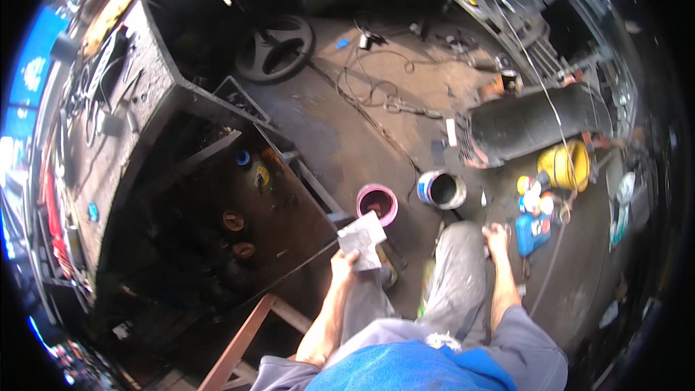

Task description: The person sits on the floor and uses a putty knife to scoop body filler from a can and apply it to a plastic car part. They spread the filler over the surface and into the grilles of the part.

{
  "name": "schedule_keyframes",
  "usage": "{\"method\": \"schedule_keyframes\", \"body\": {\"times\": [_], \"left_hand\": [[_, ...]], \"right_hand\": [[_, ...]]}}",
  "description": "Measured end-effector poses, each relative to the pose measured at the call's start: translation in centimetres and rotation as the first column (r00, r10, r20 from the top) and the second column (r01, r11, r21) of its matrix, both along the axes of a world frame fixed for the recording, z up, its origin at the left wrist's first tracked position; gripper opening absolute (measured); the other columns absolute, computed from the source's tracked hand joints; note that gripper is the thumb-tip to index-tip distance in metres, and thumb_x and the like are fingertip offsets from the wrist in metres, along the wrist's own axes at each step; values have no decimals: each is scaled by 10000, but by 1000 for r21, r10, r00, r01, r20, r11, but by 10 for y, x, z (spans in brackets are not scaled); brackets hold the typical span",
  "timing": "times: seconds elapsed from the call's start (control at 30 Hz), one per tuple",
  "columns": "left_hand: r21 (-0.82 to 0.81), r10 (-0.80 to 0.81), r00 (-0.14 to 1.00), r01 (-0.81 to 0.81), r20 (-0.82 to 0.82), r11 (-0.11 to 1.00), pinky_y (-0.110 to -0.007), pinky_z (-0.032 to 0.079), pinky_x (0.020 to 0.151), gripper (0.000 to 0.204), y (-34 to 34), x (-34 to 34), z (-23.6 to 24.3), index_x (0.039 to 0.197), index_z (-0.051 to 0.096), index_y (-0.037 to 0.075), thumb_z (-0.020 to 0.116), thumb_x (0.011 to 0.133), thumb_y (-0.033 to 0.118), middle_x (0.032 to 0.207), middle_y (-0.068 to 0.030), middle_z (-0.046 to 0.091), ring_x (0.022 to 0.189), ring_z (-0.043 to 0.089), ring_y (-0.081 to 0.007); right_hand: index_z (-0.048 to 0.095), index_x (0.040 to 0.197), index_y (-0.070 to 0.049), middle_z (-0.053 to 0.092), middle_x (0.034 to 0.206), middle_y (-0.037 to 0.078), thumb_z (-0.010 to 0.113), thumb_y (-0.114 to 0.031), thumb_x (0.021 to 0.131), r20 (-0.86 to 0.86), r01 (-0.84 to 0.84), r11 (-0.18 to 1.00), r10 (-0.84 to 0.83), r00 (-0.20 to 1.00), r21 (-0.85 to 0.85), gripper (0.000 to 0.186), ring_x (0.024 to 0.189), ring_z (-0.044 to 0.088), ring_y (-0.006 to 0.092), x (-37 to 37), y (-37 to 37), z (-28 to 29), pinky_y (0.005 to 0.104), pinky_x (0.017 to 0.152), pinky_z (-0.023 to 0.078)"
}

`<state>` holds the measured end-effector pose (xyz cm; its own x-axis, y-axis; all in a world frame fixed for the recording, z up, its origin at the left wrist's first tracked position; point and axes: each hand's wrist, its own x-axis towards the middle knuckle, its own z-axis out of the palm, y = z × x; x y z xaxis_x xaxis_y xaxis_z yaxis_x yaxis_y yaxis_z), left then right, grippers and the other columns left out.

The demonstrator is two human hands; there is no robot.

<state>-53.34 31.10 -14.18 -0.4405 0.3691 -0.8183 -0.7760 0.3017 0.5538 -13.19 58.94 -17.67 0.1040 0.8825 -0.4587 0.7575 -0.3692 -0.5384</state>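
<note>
"Where's the sheet [366, 234]?"
"Pinched in the left hand [345, 263]; near the pink pot [393, 208]."
"And the right hand [496, 238]?"
"By the right knee [463, 237]; whether it grips anything, I can't tell."

The floor [311, 119] is worn into brown and grey patches, and its far middle stretch is lit warmly by strong light. The left side is taken up by a heavy workbench [153, 65] with a pale, speckled top, beneath which a brown panel [293, 210] is sunk in deep shadow. A reddish-brown frame [240, 339] is seen at lower left. The far left edge is brightened by a blue panel [32, 65].
</note>
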Motion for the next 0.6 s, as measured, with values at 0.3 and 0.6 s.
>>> {"method": "schedule_keyframes", "body": {"times": [0.3,0.6], "left_hand": [[-91,397,845,-391,358,916,-465,495,1017,393,-61,-78,142,1271,544,-7,595,885,42,1220,-139,639,1116,632,-294],[-298,152,915,-36,375,954,-517,447,1020,255,62,-125,194,1103,662,23,583,907,166,1104,-122,692,1058,638,-310]], "right_hand": [[575,1308,11,695,1102,171,588,-337,949,-159,173,694,-385,909,-698,501,1006,651,282,-23,-110,107,374,864,509],[629,1256,-25,688,1085,151,620,-288,950,-160,37,606,-268,950,-795,403,965,641,285,-143,-69,136,398,821,523]]}}
